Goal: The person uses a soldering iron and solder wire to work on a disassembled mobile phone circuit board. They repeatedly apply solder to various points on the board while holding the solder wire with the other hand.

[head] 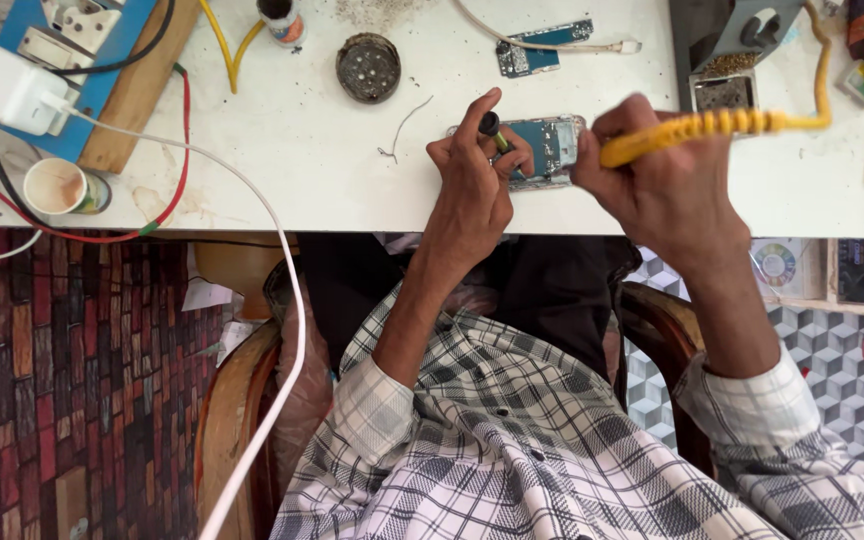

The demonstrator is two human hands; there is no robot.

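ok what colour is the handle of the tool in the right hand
Yellow, ribbed handle, gripped in the right hand; head view.

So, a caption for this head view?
Right hand holds yellow soldering iron over opened phone; left hand grips a dark tool.

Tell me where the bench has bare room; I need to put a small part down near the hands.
Bare white bench lies left of the left hand, bordered by the round tin, the white cable and the front edge. It is crowded around the opened phone and the right hand.
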